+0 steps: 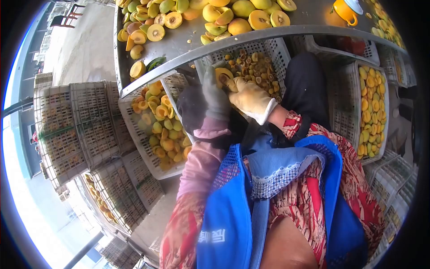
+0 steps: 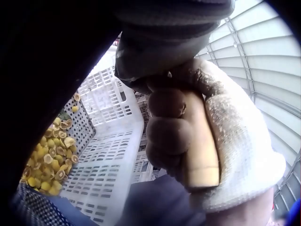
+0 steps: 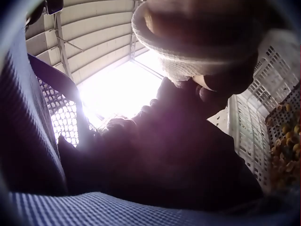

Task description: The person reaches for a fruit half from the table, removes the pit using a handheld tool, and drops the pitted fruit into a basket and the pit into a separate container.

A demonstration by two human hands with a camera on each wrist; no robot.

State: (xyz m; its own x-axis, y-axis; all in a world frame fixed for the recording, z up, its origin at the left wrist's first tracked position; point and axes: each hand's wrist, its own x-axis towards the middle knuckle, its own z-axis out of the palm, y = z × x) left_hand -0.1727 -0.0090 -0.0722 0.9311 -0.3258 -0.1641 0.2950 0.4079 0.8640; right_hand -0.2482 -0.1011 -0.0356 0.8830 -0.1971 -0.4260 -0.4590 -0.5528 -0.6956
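Note:
In the head view the gloved left hand [image 1: 216,92] grips a halved yellow fruit [image 1: 222,77], its cut face showing. Touching the fruit from the right is the gloved right hand [image 1: 253,97]. The left wrist view shows the right hand [image 2: 235,136] with fingers curled round a pale wooden handle [image 2: 202,146]; the tool's far end is hidden. The left hand [image 2: 164,47] is dark at the top there. Below both hands stands a crate [image 1: 281,58] of small brown and yellow pieces [image 1: 257,71]. The right wrist view is mostly dark, with the right hand [image 3: 211,84] partly visible.
A metal table [image 1: 188,51] carries cut fruit [image 1: 242,27] and a yellow mug [image 1: 345,12] beyond the hands. A crate [image 1: 166,172] of fruit halves stands at the left, another full crate [image 1: 386,112] at the right. Stacked crates [image 1: 58,130] line the far left.

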